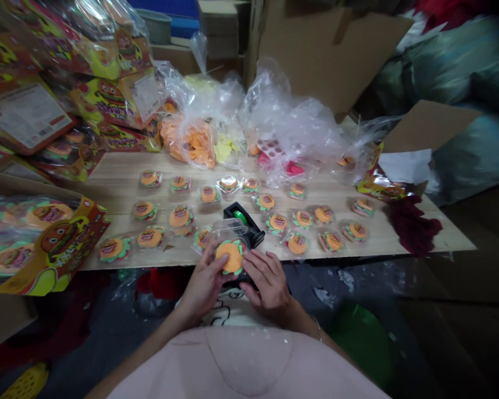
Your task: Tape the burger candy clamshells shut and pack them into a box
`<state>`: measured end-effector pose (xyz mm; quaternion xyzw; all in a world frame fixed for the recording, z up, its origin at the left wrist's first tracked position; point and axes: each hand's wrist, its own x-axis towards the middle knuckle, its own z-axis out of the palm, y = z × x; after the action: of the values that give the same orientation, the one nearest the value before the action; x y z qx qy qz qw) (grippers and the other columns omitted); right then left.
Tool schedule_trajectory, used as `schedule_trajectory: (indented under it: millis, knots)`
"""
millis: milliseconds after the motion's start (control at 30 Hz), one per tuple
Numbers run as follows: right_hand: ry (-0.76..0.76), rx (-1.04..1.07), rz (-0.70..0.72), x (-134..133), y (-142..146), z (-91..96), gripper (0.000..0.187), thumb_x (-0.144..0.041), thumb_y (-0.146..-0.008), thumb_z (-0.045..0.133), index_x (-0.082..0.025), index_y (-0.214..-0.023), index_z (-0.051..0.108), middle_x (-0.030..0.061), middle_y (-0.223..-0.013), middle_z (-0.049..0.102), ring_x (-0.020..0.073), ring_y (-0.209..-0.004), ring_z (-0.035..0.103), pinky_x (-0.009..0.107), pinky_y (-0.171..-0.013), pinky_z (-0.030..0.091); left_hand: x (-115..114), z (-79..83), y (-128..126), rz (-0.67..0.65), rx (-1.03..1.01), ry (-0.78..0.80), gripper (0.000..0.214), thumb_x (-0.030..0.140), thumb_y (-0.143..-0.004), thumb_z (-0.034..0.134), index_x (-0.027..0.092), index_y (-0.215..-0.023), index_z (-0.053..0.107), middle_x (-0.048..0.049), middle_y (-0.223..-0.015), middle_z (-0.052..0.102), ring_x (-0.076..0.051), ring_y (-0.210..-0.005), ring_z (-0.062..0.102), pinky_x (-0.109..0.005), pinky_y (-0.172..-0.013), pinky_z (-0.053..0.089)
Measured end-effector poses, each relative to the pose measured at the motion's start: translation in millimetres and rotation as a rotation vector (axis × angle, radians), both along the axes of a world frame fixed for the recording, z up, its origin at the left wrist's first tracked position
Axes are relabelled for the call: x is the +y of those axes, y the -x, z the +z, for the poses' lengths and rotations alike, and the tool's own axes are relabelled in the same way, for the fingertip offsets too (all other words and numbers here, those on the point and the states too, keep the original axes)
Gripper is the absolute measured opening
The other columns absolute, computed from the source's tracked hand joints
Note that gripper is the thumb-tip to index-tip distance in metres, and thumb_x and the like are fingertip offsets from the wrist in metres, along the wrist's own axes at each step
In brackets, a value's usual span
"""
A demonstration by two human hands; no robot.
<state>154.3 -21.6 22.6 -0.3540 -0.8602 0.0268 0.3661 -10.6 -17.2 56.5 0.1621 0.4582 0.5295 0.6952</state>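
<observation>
A gummy burger in a clear plastic case (pixel 232 258) is held at the table's near edge, its orange top facing up and the clear lid raised behind it. My left hand (pixel 203 285) grips the case from the left, thumb over the burger. On the right side, my right hand (pixel 270 281) is closed against the case, fingers along its edge. Just beyond stands a black tape dispenser (pixel 254 235) with a green roll. Several cased burgers (pixel 277 223) lie around it on the wooden table (pixel 116 208).
At the left stands an open display box (pixel 62 249) filled with cased burgers; wrapped display boxes (pixel 112 100) are piled behind. Clear bags of orange pieces (pixel 189 141) and pink pieces (pixel 291 166) line the back. A dark red cloth (pixel 413 224) lies at the right end.
</observation>
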Motion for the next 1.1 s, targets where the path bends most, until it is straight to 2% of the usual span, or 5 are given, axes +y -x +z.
schedule_trajectory:
  millis: [333, 467, 700, 900, 1100]
  knots:
    - [0.447, 0.592, -0.107, 23.8, -6.0, 7.0, 0.042, -0.033, -0.094, 0.038, -0.02, -0.133, 0.04, 0.0132, -0.125, 0.055, 0.0232, -0.115, 0.053, 0.042, -0.093, 0.045, 1.5, 2.6, 4.8, -0.124, -0.07, 0.049, 0.035, 0.025, -0.075, 0.067, 0.021, -0.108, 0.055, -0.0038, -0.097, 0.064, -0.016, -0.071, 0.064, -0.025, -0.051, 0.056]
    - [0.635, 0.593, 0.113, 39.9, -6.7, 18.6, 0.051, -0.046, -0.097, 0.015, -0.023, -0.115, 0.057, 0.0086, -0.116, 0.061, 0.0214, -0.116, 0.052, 0.042, -0.098, 0.041, 3.3, 2.9, 8.3, -0.216, -0.199, 0.12, 0.04, 0.049, -0.084, 0.051, 0.017, -0.106, 0.057, -0.0105, -0.103, 0.065, -0.021, -0.077, 0.066, -0.03, -0.054, 0.057]
    - [0.599, 0.605, -0.052, 12.8, 10.1, 5.7, 0.017, -0.033, -0.085, 0.057, -0.02, -0.096, 0.06, 0.0077, -0.101, 0.057, 0.0201, -0.099, 0.054, 0.037, -0.087, 0.045, -0.5, -5.7, 6.2, -0.094, -0.077, 0.024, 0.027, 0.031, -0.078, 0.065, 0.021, -0.103, 0.06, -0.0062, -0.104, 0.067, -0.019, -0.081, 0.065, -0.026, -0.062, 0.054]
    - [1.273, 0.955, -0.07, 8.2, 12.0, -17.9, 0.033, -0.047, -0.076, 0.064, -0.017, -0.086, 0.054, -0.0011, -0.072, 0.053, 0.0105, -0.058, 0.05, 0.022, -0.051, 0.042, -12.1, -23.8, -1.1, -0.027, 0.002, 0.086, 0.035, 0.03, -0.078, 0.065, 0.02, -0.111, 0.058, -0.0073, -0.107, 0.066, -0.023, -0.097, 0.063, -0.03, -0.075, 0.052]
    - [1.348, 1.108, -0.11, 1.4, 15.4, -24.5, 0.036, -0.048, -0.068, 0.072, -0.018, -0.075, 0.053, -0.0043, -0.066, 0.052, 0.0083, -0.056, 0.046, 0.02, -0.053, 0.038, -17.7, -38.2, -1.3, -0.055, 0.08, 0.035, 0.032, 0.039, -0.076, 0.065, 0.018, -0.099, 0.062, -0.0068, -0.096, 0.069, -0.022, -0.086, 0.065, -0.03, -0.074, 0.051]
